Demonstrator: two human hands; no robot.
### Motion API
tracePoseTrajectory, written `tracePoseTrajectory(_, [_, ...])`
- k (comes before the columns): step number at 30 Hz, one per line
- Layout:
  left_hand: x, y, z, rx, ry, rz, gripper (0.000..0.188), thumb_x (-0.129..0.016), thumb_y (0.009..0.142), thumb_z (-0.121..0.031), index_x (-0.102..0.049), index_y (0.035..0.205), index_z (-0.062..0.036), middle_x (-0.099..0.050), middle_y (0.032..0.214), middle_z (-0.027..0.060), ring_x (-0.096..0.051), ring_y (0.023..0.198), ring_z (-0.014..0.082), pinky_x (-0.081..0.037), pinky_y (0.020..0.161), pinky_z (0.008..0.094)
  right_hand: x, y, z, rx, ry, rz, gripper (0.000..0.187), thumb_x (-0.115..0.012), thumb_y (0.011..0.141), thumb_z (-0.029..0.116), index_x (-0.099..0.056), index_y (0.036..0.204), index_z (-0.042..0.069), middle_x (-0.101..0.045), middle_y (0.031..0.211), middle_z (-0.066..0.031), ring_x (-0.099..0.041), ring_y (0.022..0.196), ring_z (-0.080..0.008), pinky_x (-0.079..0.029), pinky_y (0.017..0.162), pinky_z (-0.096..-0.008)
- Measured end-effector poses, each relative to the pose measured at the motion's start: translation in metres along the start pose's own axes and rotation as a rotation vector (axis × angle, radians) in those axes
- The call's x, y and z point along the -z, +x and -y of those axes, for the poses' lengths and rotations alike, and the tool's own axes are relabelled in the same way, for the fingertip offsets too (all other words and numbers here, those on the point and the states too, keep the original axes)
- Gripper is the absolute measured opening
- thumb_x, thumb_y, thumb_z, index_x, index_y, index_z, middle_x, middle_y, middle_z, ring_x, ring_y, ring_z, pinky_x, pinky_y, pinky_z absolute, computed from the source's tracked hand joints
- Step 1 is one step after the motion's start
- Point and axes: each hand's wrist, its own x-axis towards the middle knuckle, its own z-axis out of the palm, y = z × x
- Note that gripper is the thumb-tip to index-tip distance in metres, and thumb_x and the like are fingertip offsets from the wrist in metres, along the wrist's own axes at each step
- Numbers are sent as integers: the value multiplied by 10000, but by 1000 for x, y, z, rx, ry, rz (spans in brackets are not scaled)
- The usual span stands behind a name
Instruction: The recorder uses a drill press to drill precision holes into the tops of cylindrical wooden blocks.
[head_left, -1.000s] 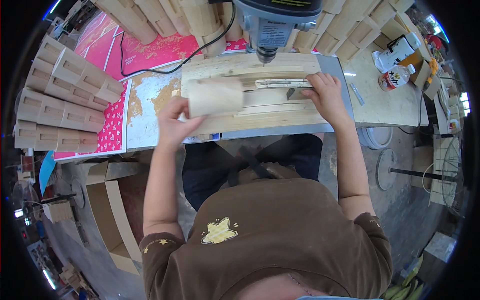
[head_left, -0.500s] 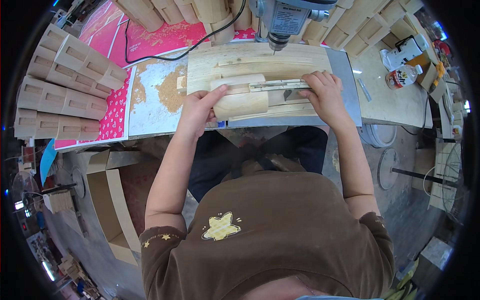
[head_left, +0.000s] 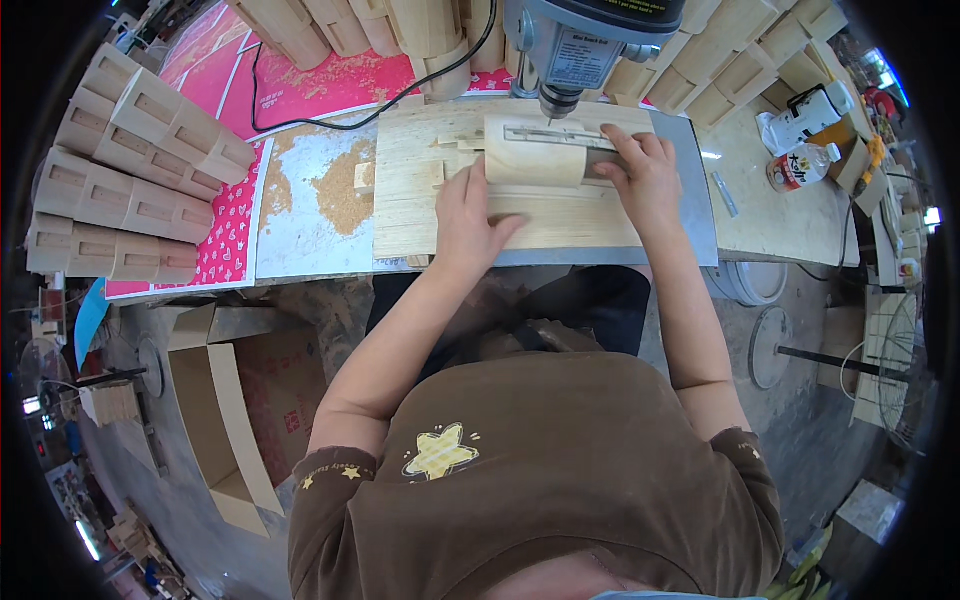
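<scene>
A pale, rounded wooden block (head_left: 535, 165) lies crosswise under the bench drill press (head_left: 575, 55). Along its top runs a narrow slotted template strip (head_left: 555, 136). The fingers of my left hand (head_left: 468, 215) lie straight against the block's left end, with the thumb spread away. My right hand (head_left: 648, 175) has thumb and forefinger closed round the right end of the strip, beside a grey piece at the block's end. The drill chuck (head_left: 558, 102) hangs just behind the block; its bit tip is hard to make out. Beneath lies a wooden base board (head_left: 420, 200).
Stacked slotted wooden pieces (head_left: 130, 190) stand at the left, with more along the back. Sawdust (head_left: 345, 190) lies beside the board. A black cable (head_left: 370, 112) crosses the back left. A bottle (head_left: 803, 167) and a marker (head_left: 725, 194) are at the right. An open cardboard box (head_left: 225, 400) stands below.
The block has moved right and back, under the drill chuck, and rolled so the strip lies on its top. My left hand has moved right and loosened its grip; my right hand stays at the right end.
</scene>
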Motion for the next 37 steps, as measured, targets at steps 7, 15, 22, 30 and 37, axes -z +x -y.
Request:
tracePoseTrajectory(7, [7, 14, 30, -66, 250, 40, 678, -762, 635, -288, -529, 1184, 34, -582, 928, 110, -517, 918, 286, -346, 911, 445, -12, 14, 1, 20, 78, 29, 473, -757, 656, 96, -631, 1110, 145, -593, 985, -118, -503, 996, -333, -439, 864, -394])
tracePoseTrajectory(15, [8, 12, 32, -48, 234, 33, 636, -745, 649, -293, -553, 1162, 31, -561, 842, 101, -511, 865, 285, -355, 909, 471, 77, 78, -12, -19, 621, -444, 320, -660, 839, 96, -585, 1137, 7, -605, 1112, -65, -577, 1028, -155, -464, 908, -343])
tracePoseTrajectory(22, [1, 17, 29, -73, 188, 32, 629, -753, 637, -290, -566, 1141, 37, -558, 809, 104, -507, 833, 287, -363, 890, 452, 116, 169, 31, 67, 479, -254, 330, -491, 926, 283, -616, 924, -22, -615, 759, -193, -594, 699, -235, -450, 654, -326])
tracePoseTrajectory(30, [8, 12, 34, -61, 210, 31, 624, -762, 620, -266, -573, 1117, 60, -562, 801, 109, -504, 810, 289, -373, 863, 437, 109, 60, 61, 124, 127, -289, 183, -549, 910, 125, -645, 911, -31, -499, 627, -34, -453, 586, -80, -368, 548, -244])
tracePoseTrajectory(37, [5, 16, 31, -88, 183, 29, 632, -769, 623, -242, -562, 1142, 53, -575, 819, 116, -507, 813, 290, -376, 857, 432, 38, 11, 37, 127, 248, -403, 96, -624, 853, 136, -654, 908, 64, -571, 639, -67, -549, 571, -220, -407, 604, -326])
